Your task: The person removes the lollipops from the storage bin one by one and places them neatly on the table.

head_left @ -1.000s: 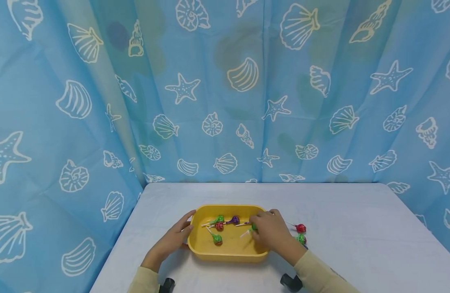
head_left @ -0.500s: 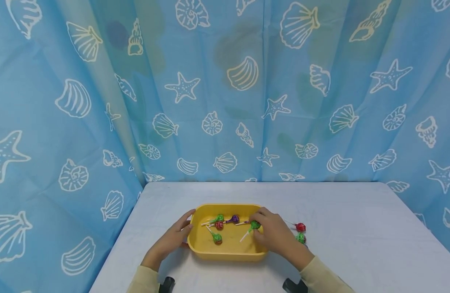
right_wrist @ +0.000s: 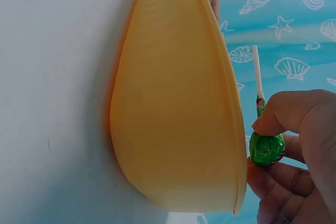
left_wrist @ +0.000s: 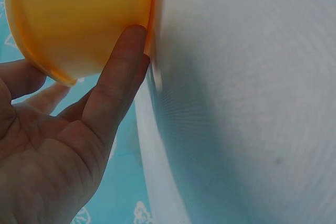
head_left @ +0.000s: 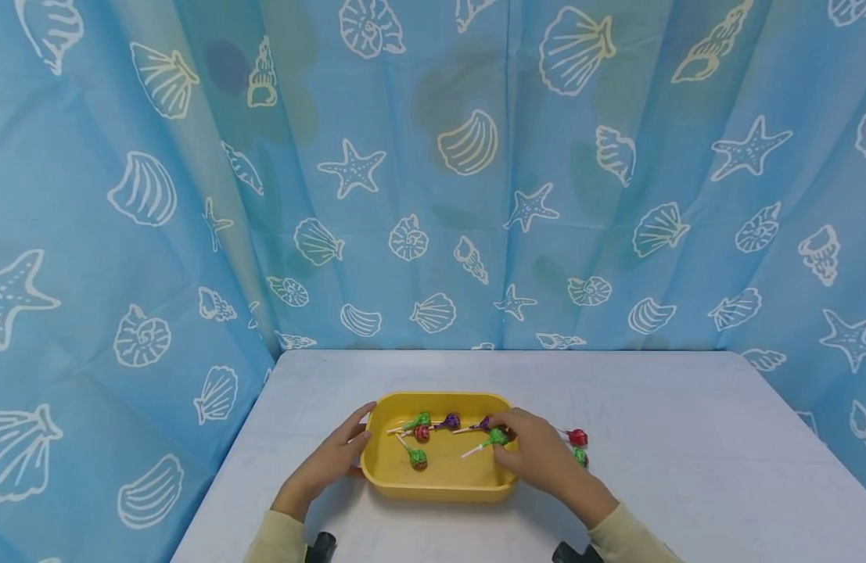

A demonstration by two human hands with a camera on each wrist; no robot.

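Observation:
A yellow tray (head_left: pixel 440 495) sits on the table, its rim seen side-on in the right wrist view. My left hand (head_left: pixel 332 455) rests against its left end; in the left wrist view, fairly straight fingers (left_wrist: pixel 118 72) touch the yellow wall. Over the tray's right part, my right hand (head_left: pixel 538 453) pinches a green-wrapped lollipop (right_wrist: pixel 266 148) by its head, between thumb and fingers. Its white stick points left in the head view. Inside the tray lie green lollipops (head_left: pixel 418 459), a red one (head_left: pixel 422 433) and purple ones (head_left: pixel 451 421).
Beyond my right hand, a red lollipop (head_left: pixel 577 437) and a green lollipop (head_left: pixel 580 457), partly hidden, lie on the white-covered table (head_left: pixel 686 453). A blue curtain with shell prints (head_left: pixel 433 195) hangs behind the table and along its sides.
My right hand has shifted slightly right with the green lollipop, uncovering a purple lollipop's head in the tray. The left hand stays in place.

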